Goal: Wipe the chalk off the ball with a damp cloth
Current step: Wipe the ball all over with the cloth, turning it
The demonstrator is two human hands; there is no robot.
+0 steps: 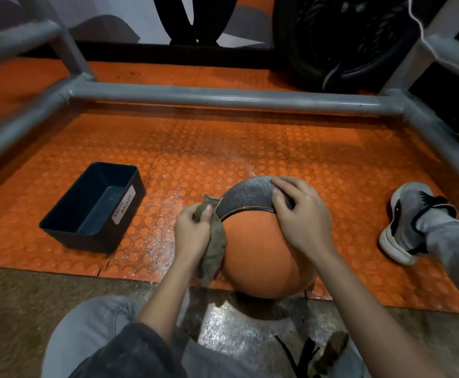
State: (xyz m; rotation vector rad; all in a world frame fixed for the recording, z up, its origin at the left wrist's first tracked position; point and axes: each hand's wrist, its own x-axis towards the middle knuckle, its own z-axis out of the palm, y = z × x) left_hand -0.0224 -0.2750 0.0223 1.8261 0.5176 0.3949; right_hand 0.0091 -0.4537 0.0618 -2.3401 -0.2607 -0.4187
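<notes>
The ball (261, 255) sits at the near edge of the orange studded mat (223, 148), close in front of us. Our left hand (193, 230) pinches the cloth (214, 249) between thumb and curled fingers, holding it against the ball's left flank. Our right hand (299, 216) lies spread over the top, fingertips bent onto the grey textured panel (247, 195), gripping nothing. The ball looks heavy and firm, so we judge it unlikely to roll far, and its pebbled skin should give purchase from above. The cloth is limp; bunched, it wipes better.
</notes>
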